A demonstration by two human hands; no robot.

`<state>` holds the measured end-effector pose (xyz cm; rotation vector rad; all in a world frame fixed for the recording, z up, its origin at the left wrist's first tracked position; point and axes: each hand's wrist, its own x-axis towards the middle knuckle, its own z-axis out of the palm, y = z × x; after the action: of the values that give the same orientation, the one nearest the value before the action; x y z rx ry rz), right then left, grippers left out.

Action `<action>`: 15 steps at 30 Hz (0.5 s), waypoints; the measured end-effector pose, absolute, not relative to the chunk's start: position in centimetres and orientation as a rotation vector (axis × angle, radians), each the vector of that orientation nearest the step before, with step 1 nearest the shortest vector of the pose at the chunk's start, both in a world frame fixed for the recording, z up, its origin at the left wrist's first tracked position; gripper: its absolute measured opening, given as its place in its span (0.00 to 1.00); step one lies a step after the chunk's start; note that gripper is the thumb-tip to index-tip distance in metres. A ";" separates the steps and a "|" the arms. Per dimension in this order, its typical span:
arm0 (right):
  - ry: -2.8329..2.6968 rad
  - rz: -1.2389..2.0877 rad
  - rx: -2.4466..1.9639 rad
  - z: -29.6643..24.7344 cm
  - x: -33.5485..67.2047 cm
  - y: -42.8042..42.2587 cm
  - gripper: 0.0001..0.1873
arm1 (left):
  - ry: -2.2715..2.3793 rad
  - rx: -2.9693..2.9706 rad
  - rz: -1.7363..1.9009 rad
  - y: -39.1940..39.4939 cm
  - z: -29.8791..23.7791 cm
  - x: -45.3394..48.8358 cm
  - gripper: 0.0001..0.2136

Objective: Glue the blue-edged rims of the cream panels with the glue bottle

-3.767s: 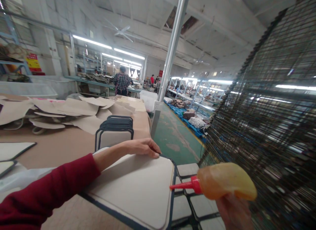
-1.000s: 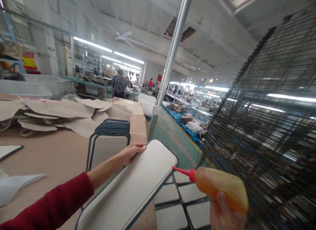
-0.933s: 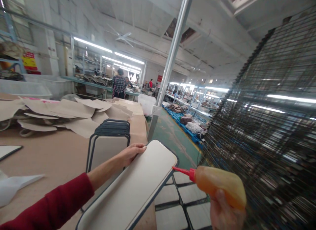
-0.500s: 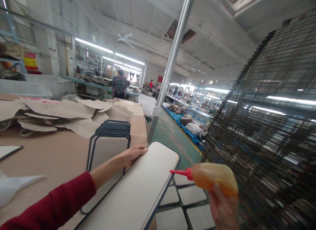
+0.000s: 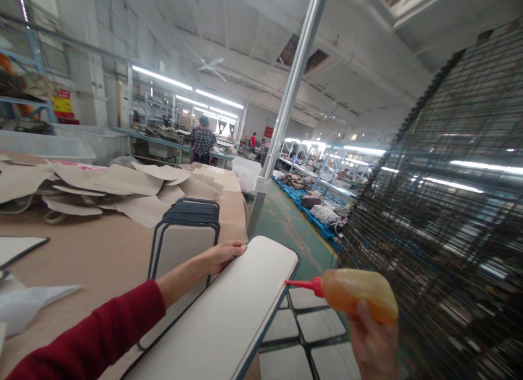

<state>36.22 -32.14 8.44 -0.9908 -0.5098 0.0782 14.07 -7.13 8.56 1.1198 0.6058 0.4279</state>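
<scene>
My left hand (image 5: pixel 226 256) grips the far left edge of a long white panel (image 5: pixel 232 309) with rounded corners and a dark rim. The panel is tilted and reaches toward me past the bottom of the view. In my right hand (image 5: pixel 373 336) is a squeeze bottle (image 5: pixel 362 294) of amber liquid, lying sideways with its red nozzle (image 5: pixel 300 284) pointing left. The nozzle tip is at the panel's right edge, where a thin line of glue-like stuff shows. Behind my left hand, a stack of similar dark-rimmed panels (image 5: pixel 186 244) stands on the table.
Loose beige sheets (image 5: pixel 110 187) are heaped on the brown table (image 5: pixel 110 255). More dark-edged panels (image 5: pixel 321 321) lie low beyond the held one. A metal post (image 5: pixel 281 113) rises at the table's corner, and a tall wire rack (image 5: pixel 441 195) fills the right side. One person (image 5: pixel 202 140) stands far back.
The whole view has shifted slightly, so most things sit a little farther right. The bottle stays in my right hand with its tip close to the panel's edge, and my left hand keeps its grip.
</scene>
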 end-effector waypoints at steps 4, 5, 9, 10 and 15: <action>-0.523 0.044 -0.991 7.8 35.7 -32.4 0.29 | 0.615 1.115 0.421 -7.1 8.5 14.2 0.23; -0.512 0.061 -0.980 7.7 35.5 -32.5 0.29 | 0.613 1.113 0.419 -7.1 8.4 14.2 0.23; -0.498 0.138 -1.000 7.0 35.2 -32.9 0.34 | 0.611 1.112 0.414 -6.7 8.2 14.3 0.22; -0.507 0.127 -1.030 6.7 35.5 -33.0 0.35 | 0.615 1.114 0.415 -6.6 8.1 14.4 0.21; -0.622 0.037 -1.182 4.7 37.3 -33.5 0.34 | 0.648 1.144 0.390 -6.4 8.4 14.5 0.17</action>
<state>37.26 -33.54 4.72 -1.1819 -0.6220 0.0366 14.48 -6.40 8.42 1.1437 0.6478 0.3897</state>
